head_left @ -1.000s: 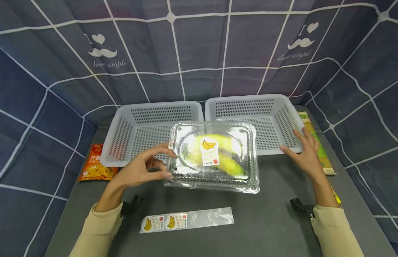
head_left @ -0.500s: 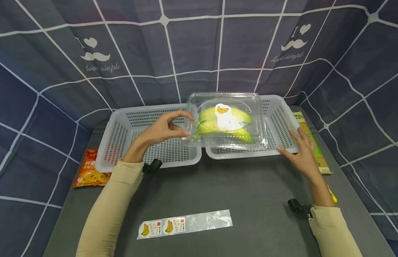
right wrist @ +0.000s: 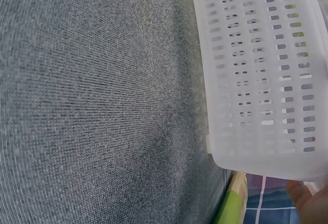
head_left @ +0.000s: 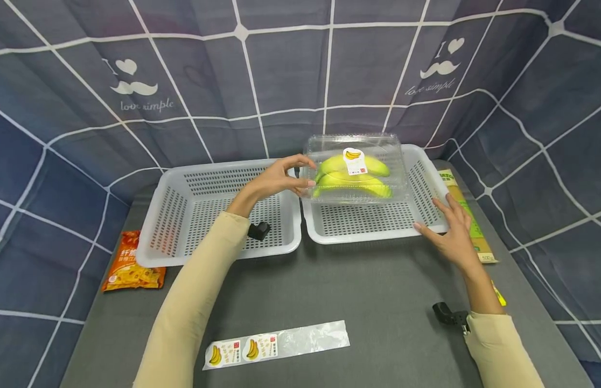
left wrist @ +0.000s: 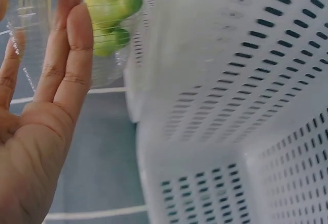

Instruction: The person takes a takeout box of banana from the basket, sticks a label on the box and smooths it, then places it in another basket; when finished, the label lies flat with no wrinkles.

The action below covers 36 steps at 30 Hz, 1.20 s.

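Observation:
In the head view my left hand [head_left: 278,182] pinches the left end of a clear plastic clamshell box [head_left: 329,143]. Inside it lie yellow-green bananas [head_left: 351,186], and a banana sticker [head_left: 355,161] is on the lid. The box is over the back of the right white basket [head_left: 363,233]. My right hand [head_left: 453,231] rests its fingers on that basket's front right corner, thumb at the front rim. The left wrist view shows my left fingers [left wrist: 77,55] at the box, with the banana tips [left wrist: 115,39] beside them.
A second white basket [head_left: 152,215] stands at left, next to an orange snack bag [head_left: 133,267]. A green and yellow packet [head_left: 475,221] lies beyond the right basket. On the grey table near the front is a strip of banana stickers [head_left: 276,345].
My left hand has carried the clamshell box of bananas back and to the right, from the front of the baskets to over the right one. My right hand stays at the basket corner.

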### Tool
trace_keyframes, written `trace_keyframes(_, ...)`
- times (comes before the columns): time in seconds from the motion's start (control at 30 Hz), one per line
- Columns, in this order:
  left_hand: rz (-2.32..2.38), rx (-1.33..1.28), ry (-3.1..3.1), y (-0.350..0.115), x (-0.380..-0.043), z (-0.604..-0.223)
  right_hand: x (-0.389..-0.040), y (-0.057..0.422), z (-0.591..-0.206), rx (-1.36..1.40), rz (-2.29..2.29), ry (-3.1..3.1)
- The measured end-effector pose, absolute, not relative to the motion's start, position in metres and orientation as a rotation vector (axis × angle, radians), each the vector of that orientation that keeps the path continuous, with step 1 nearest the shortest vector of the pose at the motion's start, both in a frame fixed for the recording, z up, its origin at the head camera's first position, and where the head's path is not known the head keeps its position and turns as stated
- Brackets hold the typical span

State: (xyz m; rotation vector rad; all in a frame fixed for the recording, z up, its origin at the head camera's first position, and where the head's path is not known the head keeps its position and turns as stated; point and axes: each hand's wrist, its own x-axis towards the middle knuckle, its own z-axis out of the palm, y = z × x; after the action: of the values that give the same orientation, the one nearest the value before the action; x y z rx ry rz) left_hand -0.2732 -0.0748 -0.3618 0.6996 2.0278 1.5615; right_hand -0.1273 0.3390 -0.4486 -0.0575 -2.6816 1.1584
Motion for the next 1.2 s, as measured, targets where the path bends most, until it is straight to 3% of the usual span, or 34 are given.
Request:
trace_keyframes(0.3, 1.543, 0.649, 2.011, -0.049, -0.281, -0.385, -0.126, 0.336, -0.449, -0.036, 1.166, -2.668)
trace_keyframes(1.2, 1.423, 0.53, 1.971, -0.007, -0.275, -0.398, -0.127, 0.336, -0.449, -0.055, 1.16, -2.663)
